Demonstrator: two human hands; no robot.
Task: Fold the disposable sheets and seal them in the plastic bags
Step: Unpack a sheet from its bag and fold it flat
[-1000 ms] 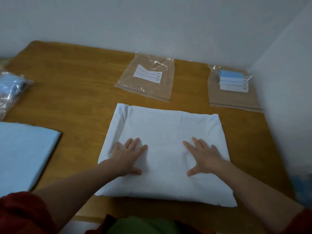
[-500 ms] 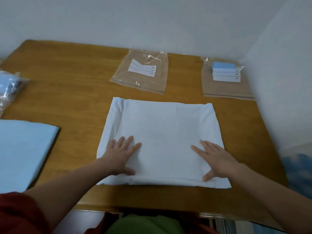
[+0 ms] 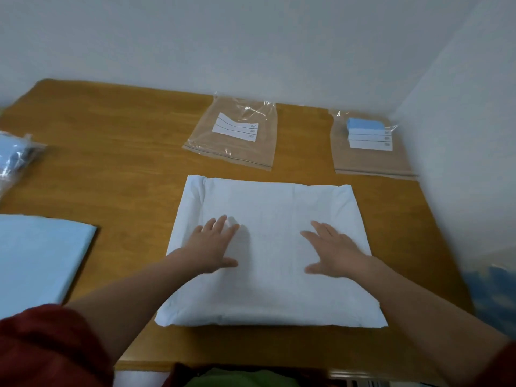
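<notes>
A white disposable sheet point(image 3: 273, 208), folded into a thick rectangle, lies on the wooden table point(image 3: 125, 169) in front of me. My left hand point(image 3: 213, 244) lies flat on its left half, fingers spread. My right hand point(image 3: 335, 251) lies flat on its right half, fingers apart. Neither hand grips anything. Behind the sheet lies a clear plastic bag point(image 3: 234, 135) with a white label. At the back right a second plastic bag point(image 3: 368, 146) holds a small folded blue piece behind its label.
A folded light blue sheet point(image 3: 39, 255) lies at the table's left edge. A crumpled plastic bag with blue contents point(image 3: 14, 157) sits at the far left. White walls stand behind and close on the right. A blue object point(image 3: 491, 297) shows at the right edge.
Both hands have slid inward and slightly forward over the white sheet, pressing it flat. The camera has tilted, so the table sits lower in view.
</notes>
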